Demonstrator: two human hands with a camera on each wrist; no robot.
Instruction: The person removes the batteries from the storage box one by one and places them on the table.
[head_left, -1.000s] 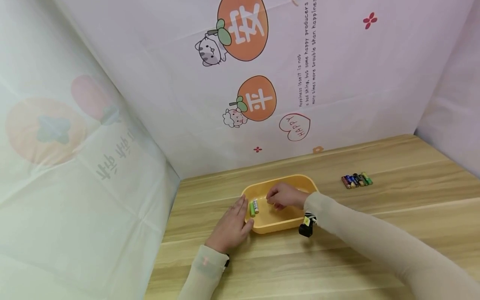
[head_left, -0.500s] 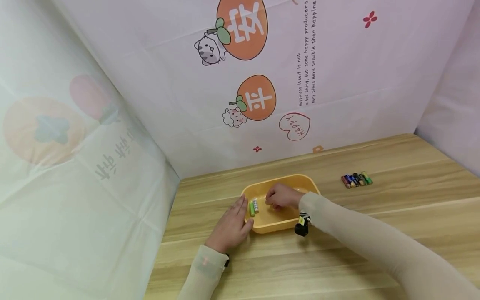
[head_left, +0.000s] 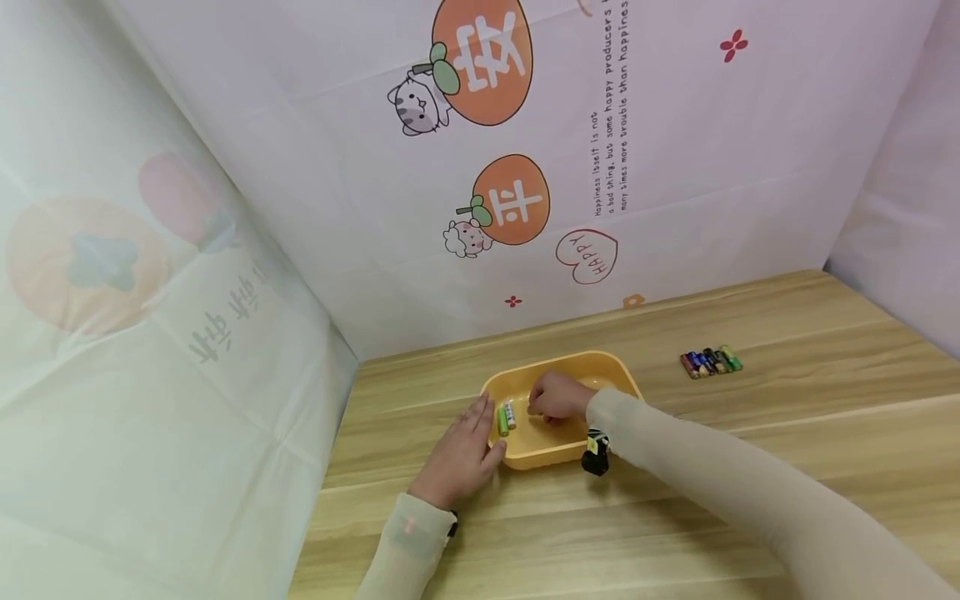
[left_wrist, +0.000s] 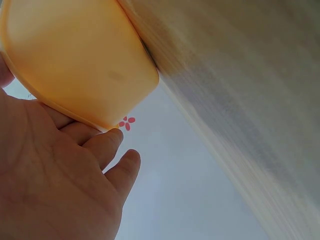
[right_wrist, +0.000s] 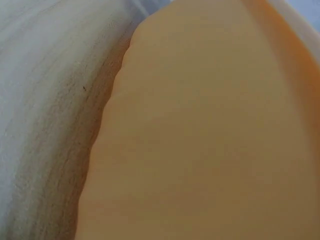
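Observation:
A yellow plastic tray [head_left: 547, 457] stands on the wooden table, with a green battery [head_left: 503, 422] and a white battery [head_left: 511, 414] side by side at its left end. Along the tray's left rim lies my left hand [head_left: 459, 454], fingers extended; the left wrist view shows this hand [left_wrist: 65, 160] against the outer wall. My right hand [head_left: 557, 396] reaches down inside the tray, right of the two batteries, with its fingers bent. Whether it pinches anything is hidden. In the right wrist view the tray's outer wall [right_wrist: 200, 125] fills most of the picture.
A row of several batteries [head_left: 711, 362] in mixed colours lies on the wooden table [head_left: 810, 367], right of the tray. White printed cloth [head_left: 360, 208] hangs behind the table and at both sides.
My right hand has shifted slightly left inside the tray, towards the two batteries, and its forearm has moved with it. My left hand and the batteries stay in place.

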